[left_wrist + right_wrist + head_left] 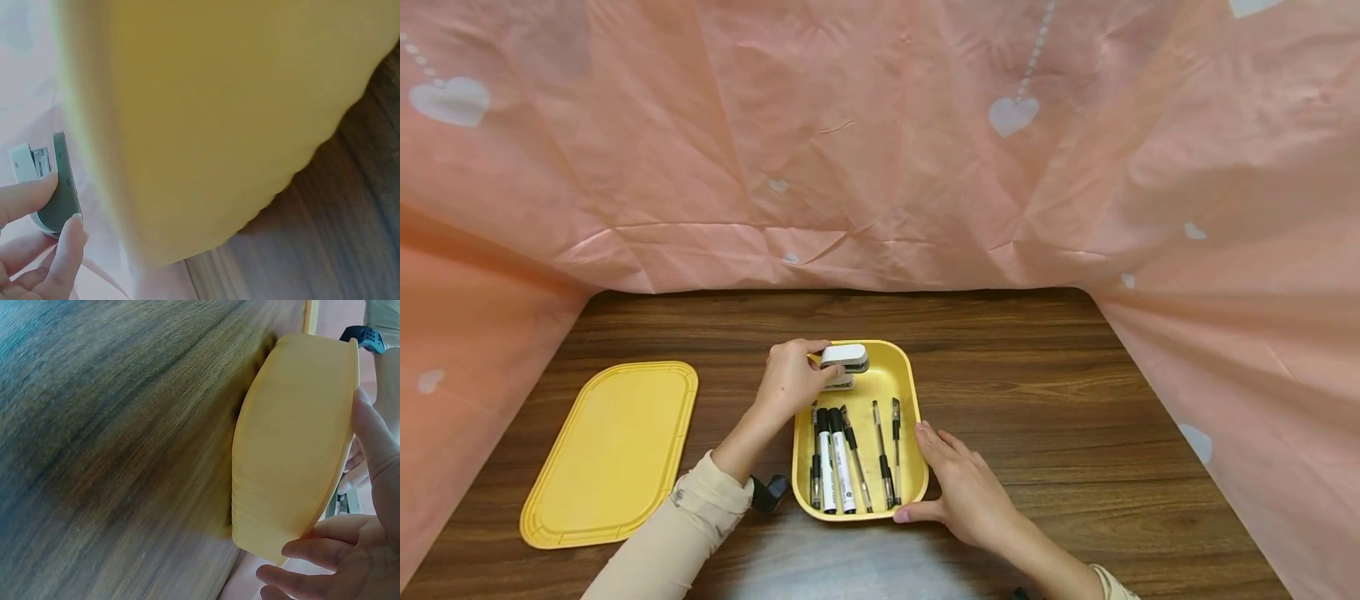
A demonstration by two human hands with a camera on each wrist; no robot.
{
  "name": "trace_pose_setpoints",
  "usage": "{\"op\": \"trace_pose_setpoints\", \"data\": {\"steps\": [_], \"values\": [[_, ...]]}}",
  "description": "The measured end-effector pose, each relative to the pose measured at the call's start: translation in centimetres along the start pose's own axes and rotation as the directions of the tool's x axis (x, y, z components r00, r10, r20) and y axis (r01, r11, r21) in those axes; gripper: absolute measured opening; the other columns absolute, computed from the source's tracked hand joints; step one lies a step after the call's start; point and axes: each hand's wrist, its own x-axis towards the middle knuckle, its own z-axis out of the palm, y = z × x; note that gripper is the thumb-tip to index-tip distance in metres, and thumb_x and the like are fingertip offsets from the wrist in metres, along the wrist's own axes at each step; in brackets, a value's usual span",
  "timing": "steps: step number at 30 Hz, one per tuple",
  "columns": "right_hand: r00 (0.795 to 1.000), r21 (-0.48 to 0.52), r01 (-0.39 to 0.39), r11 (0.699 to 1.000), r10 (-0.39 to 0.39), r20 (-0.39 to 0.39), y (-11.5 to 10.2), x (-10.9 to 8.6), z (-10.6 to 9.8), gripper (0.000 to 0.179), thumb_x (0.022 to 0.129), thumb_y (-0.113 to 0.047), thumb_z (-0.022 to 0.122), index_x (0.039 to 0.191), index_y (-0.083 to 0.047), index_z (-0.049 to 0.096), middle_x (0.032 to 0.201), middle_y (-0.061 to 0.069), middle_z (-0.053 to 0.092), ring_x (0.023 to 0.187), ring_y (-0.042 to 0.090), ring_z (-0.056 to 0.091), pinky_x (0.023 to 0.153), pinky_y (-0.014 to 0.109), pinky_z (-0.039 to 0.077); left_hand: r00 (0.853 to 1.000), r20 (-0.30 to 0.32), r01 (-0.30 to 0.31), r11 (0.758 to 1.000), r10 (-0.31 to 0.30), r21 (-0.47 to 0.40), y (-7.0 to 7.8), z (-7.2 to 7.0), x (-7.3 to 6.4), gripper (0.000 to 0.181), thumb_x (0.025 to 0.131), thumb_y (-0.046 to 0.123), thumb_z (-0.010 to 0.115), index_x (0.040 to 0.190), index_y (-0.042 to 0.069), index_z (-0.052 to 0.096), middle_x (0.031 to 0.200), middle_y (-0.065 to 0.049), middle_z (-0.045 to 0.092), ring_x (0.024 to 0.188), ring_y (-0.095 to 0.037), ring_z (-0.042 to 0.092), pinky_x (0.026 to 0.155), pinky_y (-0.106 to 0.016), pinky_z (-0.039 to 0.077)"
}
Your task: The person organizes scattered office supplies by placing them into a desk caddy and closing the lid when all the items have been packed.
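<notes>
In the head view, a yellow tray point(883, 385) sits on the table. Over its far left corner, my left hand point(788, 379) pinches a small white stapler point(845, 355) between thumb and fingers. Just below it shows another white piece point(842, 383) with a dark edge, partly covered by the hand. The left wrist view shows the stapler's grey-green side point(62, 187) and a metal part. My right hand point(966, 483) rests on the tray's near right corner, thumb at the rim and fingers along the outer wall point(294, 437).
Two white markers with black caps point(844, 467) and several black-gripped pens point(882, 454) lie lengthwise in the tray's near part. A flat yellow lid point(613, 450) lies to the left on the wooden table point(1037, 375). A pink cloth point(880, 167) hangs around the back and sides.
</notes>
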Motion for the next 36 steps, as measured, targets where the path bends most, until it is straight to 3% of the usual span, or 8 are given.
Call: {"op": "trace_pose_setpoints", "data": {"steps": [8,16,20,23,28,36], "values": [[1.000,-0.002,0.007,1.000,-0.007,-0.012,0.1,0.1,0.1,0.107,0.062,-0.055,0.080,0.146,-0.002,0.041,0.152,0.016,0.041,0.134,0.042,0.043,0.100,0.069,0.038,0.999,0.034,-0.018,1.000,0.018,-0.008,1.1,-0.4,0.5,0.045,0.083,0.025,0.076,0.122,0.003,0.067,0.081,-0.011,0.073,0.054,-0.010,0.057,0.047,-0.022,0.043],[1.000,-0.003,0.007,1.000,-0.007,-0.005,0.1,0.2,0.1,0.106,0.063,-0.056,0.079,0.146,-0.002,0.041,0.152,0.015,0.040,0.135,0.042,0.042,0.098,0.070,0.038,0.999,0.049,-0.007,1.000,0.007,-0.001,2.1,0.0,1.2,0.040,0.083,0.026,0.077,0.116,0.005,0.071,0.102,-0.012,0.075,0.053,-0.011,0.054,0.051,-0.023,0.042],[1.000,0.002,-0.001,1.000,0.001,0.006,0.0,0.3,0.0,0.106,0.063,-0.057,0.079,0.146,-0.002,0.040,0.153,0.014,0.039,0.136,0.041,0.041,0.099,0.070,0.037,0.998,0.056,0.021,1.000,-0.022,0.013,2.2,0.7,1.3,0.036,0.081,0.025,0.079,0.111,0.005,0.073,0.104,-0.012,0.074,0.068,-0.016,0.061,0.059,-0.025,0.046],[1.000,0.003,-0.004,1.000,0.004,0.012,-0.1,0.3,0.1,0.107,0.064,-0.057,0.078,0.147,-0.002,0.040,0.153,0.014,0.039,0.136,0.041,0.041,0.100,0.070,0.037,0.997,0.070,0.044,0.999,-0.045,0.024,2.1,1.3,1.2,0.028,0.080,0.024,0.080,0.101,0.006,0.075,0.095,-0.010,0.074,0.075,-0.018,0.062,0.061,-0.025,0.047],[1.000,0.002,-0.001,1.000,0.001,0.004,-0.2,0.3,0.1,0.106,0.063,-0.056,0.079,0.146,-0.002,0.040,0.153,0.015,0.040,0.135,0.042,0.042,0.100,0.070,0.037,0.994,0.095,0.058,0.998,-0.062,0.036,1.9,2.4,1.3,0.018,0.077,0.022,0.081,0.083,0.007,0.073,0.075,-0.005,0.068,0.067,-0.017,0.055,0.056,-0.024,0.041],[1.000,0.000,-0.015,1.000,0.015,0.014,-0.3,0.3,0.2,0.106,0.064,-0.057,0.078,0.147,-0.003,0.040,0.153,0.015,0.039,0.136,0.042,0.041,0.100,0.070,0.036,0.992,0.117,0.040,0.996,-0.049,0.078,1.6,3.6,1.7,0.025,0.076,0.019,0.083,0.065,0.005,0.066,0.056,0.000,0.055,0.052,-0.011,0.045,0.046,-0.019,0.034]]}}
